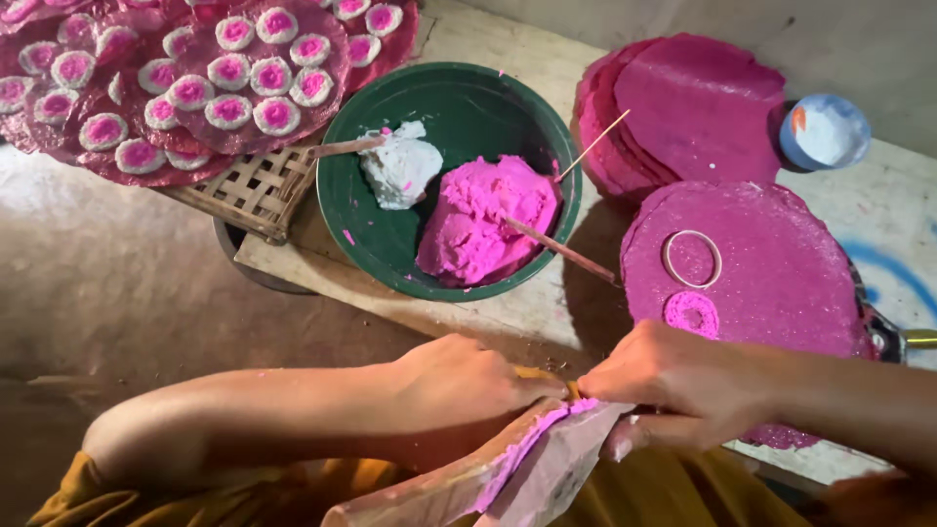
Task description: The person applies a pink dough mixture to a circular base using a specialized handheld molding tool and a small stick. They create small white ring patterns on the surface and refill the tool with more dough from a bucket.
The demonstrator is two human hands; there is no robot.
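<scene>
1. The left hand (467, 379) and right hand (683, 383) meet at 6 o'clock over a flat wooden board (488, 478) smeared along its edge with soft pink dough (532, 444).
2. The left grip is curled shut near the board's upper end; what it presses is hidden under the fingers, so I cannot tell what it has hold of. The right grip is closed on the board's edge, thumb underneath, fingertips dusted pale.
3. At 12 o'clock sits a round green bowl (459, 107), smooth and glossy, holding a lumpy pink mass (483, 220) and a smaller white lump (400, 168). Thin sticks (561, 249) lie in it and across its rim.
4. At 2 o'clock is a stack of thin, round, matte magenta sheets (698, 102); at 3 o'clock another such sheet (771, 263) carries a pale ring (692, 259) and, just beside it, a small round pink ringed piece (692, 314).
5. At 10 to 11 o'clock a woven bamboo tray (254, 190) bears magenta sheets covered with small round discs (229, 109), white-rimmed with pink centres.
6. At 1 o'clock, against the wall, stands a small round tub (825, 132) of white powder.
7. The bowl and sheets rest on a pale, worn wooden surface (508, 307), flecked with pink crumbs. Left of it is a bare brownish floor (127, 283). Mustard-yellow cloth (673, 493) shows under the arms.
</scene>
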